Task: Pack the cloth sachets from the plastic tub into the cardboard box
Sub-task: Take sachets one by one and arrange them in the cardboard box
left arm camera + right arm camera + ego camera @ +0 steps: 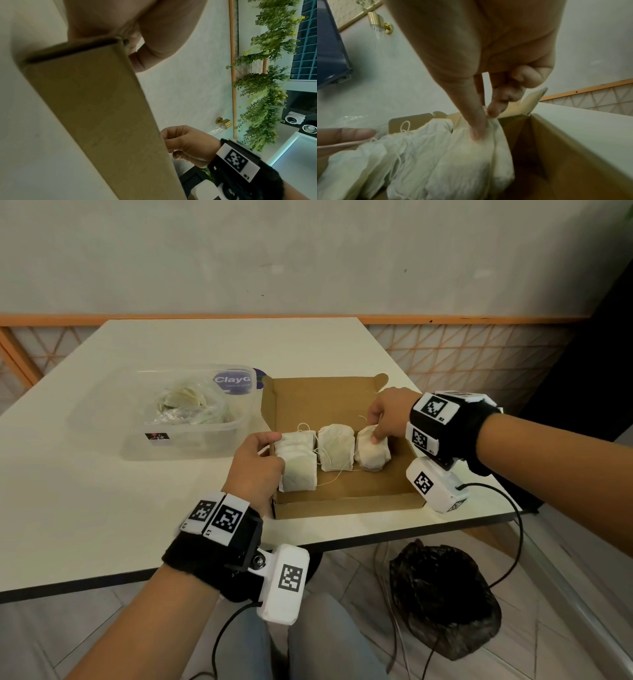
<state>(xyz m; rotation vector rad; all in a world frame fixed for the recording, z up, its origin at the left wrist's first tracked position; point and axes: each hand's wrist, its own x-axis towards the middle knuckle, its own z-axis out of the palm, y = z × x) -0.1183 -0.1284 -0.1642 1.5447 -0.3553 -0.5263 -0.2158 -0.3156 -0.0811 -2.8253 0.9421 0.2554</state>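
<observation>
An open cardboard box (342, 508) lies at the table's middle with white cloth sachets in three groups: a left stack (298, 467), a middle one (337, 446) and a right one (373, 455). My left hand (270, 446) grips the box's left wall, thumb over the rim; the left wrist view shows that wall (96, 108) under the hand (133, 40). With thumb and forefinger my right hand (373, 433) pinches the top of the right sachet (471, 162), hand (485, 121) inside the box. The clear plastic tub (185, 446) stands left of the box with sachets (188, 405) in it.
A blue-labelled lid (233, 381) sits at the tub's back. The table's front edge (376, 534) runs just below the box. A black bag (442, 597) and cables lie on the floor beside my knees. A wall stands behind the table.
</observation>
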